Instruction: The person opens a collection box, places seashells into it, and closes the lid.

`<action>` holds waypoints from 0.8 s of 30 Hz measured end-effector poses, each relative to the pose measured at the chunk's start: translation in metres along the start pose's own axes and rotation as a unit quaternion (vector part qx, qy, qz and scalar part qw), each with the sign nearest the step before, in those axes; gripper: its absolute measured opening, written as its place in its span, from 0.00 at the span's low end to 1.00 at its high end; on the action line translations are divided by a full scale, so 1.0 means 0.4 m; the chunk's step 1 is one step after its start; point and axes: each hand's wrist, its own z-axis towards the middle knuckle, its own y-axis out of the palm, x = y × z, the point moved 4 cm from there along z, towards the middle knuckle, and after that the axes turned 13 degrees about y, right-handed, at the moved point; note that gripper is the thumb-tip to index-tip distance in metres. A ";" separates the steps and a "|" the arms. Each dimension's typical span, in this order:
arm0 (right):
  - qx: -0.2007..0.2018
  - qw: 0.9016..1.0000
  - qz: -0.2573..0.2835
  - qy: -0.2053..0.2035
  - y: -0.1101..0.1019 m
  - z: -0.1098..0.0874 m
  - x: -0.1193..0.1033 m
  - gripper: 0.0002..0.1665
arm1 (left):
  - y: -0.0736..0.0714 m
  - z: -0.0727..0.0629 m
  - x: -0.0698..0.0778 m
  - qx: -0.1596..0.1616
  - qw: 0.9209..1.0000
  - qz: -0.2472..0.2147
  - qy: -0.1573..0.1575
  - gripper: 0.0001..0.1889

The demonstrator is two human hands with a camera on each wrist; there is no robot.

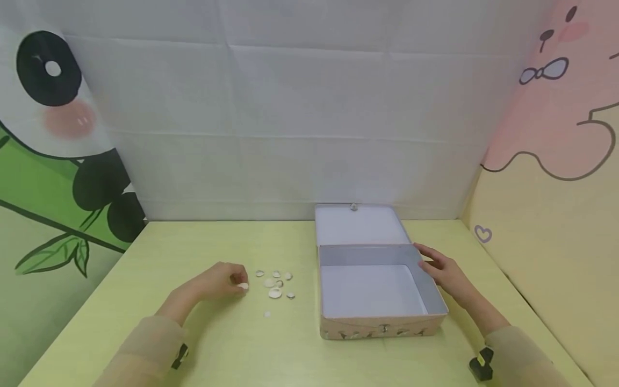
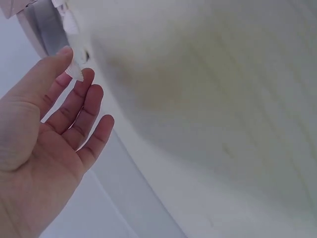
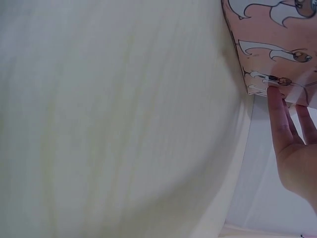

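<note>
In the head view my left hand (image 1: pixel 223 280) pinches a small white seashell (image 1: pixel 243 286) between thumb and fingers, low over the table. The shell's ribbed surface (image 2: pixel 74 71) shows in the left wrist view. Several pale shells (image 1: pixel 275 293) lie scattered just right of that hand. A pink patterned box (image 1: pixel 382 327) stands to their right, its hinged lid (image 1: pixel 360 226) swung back and its pale inside bare. Against the box's right side rests my right hand (image 1: pixel 447 277). Its extended fingers (image 3: pixel 280 119) touch the printed wall in the right wrist view.
The yellow table (image 1: pixel 217 344) ends at a white cloth backdrop (image 1: pixel 300 107). Cartoon-printed panels flank it, a green one (image 1: pixel 63 312) at left and a cream one (image 1: pixel 556 258) at right. A metal clasp (image 1: pixel 384 328) sits on the box's front.
</note>
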 end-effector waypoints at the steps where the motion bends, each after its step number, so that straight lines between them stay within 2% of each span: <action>1: 0.001 1.000 -0.001 0.001 0.000 -0.001 -0.001 0.33 | -0.005 0.002 0.004 0.002 1.000 -0.001 -0.003 0.05; 7: 0.001 1.000 0.004 0.001 -0.003 -0.004 -0.003 0.33 | -0.041 0.021 0.049 0.022 1.000 0.003 0.000 0.04; 13: 0.000 1.000 0.004 0.000 -0.006 -0.005 0.000 0.33 | -0.074 0.048 0.120 0.048 0.998 0.025 0.024 0.06; 19: -0.001 1.000 0.009 0.001 -0.005 -0.002 0.003 0.33 | -0.075 0.082 0.199 0.095 0.992 0.064 0.058 0.06; 24: -0.001 1.000 0.008 0.002 -0.003 0.001 0.007 0.33 | -0.064 0.114 0.265 0.123 0.987 0.073 0.078 0.07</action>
